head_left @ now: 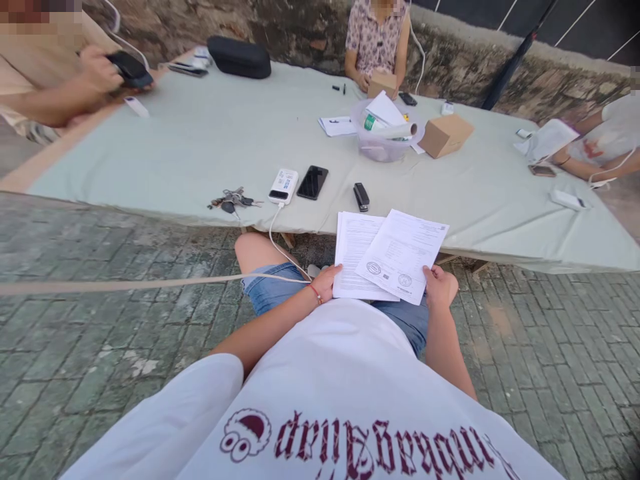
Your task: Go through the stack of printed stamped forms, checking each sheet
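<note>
Head view shows the left hand (pixel 327 281) pinching a white printed sheet (pixel 356 253) and the right hand (pixel 440 285) pinching an overlapping stamped white sheet (pixel 403 255), fanned above the lap beside the grey-clothed table (pixel 200 153), both readable.

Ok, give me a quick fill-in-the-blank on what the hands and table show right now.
1. The left hand and right hand hold printed ____ over the lap.
2. The black stapler lies on the ____.
3. A white cable runs from the ____ beside the black phone.

Missing: sheets; table; power bank
</note>
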The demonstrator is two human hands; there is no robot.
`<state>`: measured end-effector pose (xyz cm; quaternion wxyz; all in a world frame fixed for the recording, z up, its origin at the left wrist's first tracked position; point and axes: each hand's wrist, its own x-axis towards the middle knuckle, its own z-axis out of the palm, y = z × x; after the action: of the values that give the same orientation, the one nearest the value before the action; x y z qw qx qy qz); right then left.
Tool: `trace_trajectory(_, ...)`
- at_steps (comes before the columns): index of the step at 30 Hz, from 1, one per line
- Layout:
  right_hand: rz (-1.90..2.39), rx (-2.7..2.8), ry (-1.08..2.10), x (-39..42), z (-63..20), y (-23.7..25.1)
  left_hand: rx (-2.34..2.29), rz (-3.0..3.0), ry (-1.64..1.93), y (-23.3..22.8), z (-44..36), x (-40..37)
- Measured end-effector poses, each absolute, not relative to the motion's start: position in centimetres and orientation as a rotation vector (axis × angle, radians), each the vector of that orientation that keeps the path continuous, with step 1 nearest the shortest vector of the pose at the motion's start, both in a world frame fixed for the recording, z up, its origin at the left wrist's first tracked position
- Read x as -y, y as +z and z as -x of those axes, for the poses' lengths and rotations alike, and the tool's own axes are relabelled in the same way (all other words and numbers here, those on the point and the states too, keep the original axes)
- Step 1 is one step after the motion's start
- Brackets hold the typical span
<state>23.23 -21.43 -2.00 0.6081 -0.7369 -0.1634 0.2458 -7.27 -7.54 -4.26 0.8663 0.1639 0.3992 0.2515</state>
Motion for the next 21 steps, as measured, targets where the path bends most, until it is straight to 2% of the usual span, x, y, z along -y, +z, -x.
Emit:
trace_trajectory(8, 1.66, 0.488, 0.777, 21.5, -21.9, -0.5, -0.839, -0.311, 0.461, -5.1, 7.3, 7.4)
trace_trajectory(16, 1.689, 0.688, 0.913, 18.3, -18.8, -1.0, -0.783, -0.366, 0.518, -3.6, 7.3, 8.0)
trace_trajectory(18, 1.777, 0.765, 0.886, 17.6, -19.0, -1.3, -0.782, -0.392, 0.539, -3.3, 7.4, 8.1)
trace_trajectory(21, 1.916, 0.826, 0.677, 16.6, -19.9, -2.0, -0.828, -0.404, 0.531, -3.3, 7.4, 8.2)
